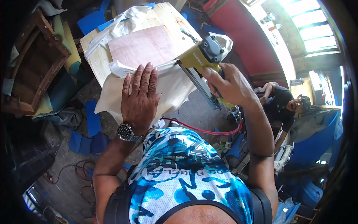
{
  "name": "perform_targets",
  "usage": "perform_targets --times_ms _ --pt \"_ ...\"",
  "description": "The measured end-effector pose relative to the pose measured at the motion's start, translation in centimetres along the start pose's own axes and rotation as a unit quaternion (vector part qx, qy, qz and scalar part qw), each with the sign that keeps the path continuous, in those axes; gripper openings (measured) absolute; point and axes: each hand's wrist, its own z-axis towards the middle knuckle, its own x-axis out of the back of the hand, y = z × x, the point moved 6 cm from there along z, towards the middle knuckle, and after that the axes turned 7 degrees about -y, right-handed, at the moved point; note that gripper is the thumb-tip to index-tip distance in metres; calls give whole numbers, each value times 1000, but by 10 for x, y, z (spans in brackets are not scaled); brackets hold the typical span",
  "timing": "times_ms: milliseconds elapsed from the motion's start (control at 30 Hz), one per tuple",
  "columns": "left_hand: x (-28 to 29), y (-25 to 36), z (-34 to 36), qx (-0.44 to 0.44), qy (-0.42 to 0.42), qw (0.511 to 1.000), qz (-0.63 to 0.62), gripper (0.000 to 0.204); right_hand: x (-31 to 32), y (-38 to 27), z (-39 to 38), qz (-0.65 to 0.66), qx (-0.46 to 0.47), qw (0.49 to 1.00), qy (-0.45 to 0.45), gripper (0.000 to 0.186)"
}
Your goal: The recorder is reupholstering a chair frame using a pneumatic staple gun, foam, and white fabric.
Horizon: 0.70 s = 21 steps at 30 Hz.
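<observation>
My left hand (140,99) lies flat, fingers extended, on cream fabric (175,97) that hangs over the near edge of a pale wooden board (89,48). A folded white strip (119,68) runs along that edge just beyond my fingertips. My right hand (229,84) grips a yellow and black pneumatic staple gun (194,58), whose head is over the strip at the board's right. A red hose (209,131) runs from the tool. A pink sheet (140,43) and scissors (189,34) lie on the board.
A worn wooden furniture frame (41,63) stands at left, with blue scraps (93,115) and cords (84,171) on the floor. A co-worker in a dark shirt (283,108) is at right. A long red upholstered piece (238,33) is behind, below a bright barred window (309,26).
</observation>
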Motion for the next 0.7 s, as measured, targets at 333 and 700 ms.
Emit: perform_targets --times_ms 333,700 --pt "6 -5 -18 -13 52 997 -49 85 -12 -4 0 8 -17 1000 -10 61" --pt "7 -17 -23 -70 129 979 -140 60 -23 -20 2 40 -18 999 -25 57"
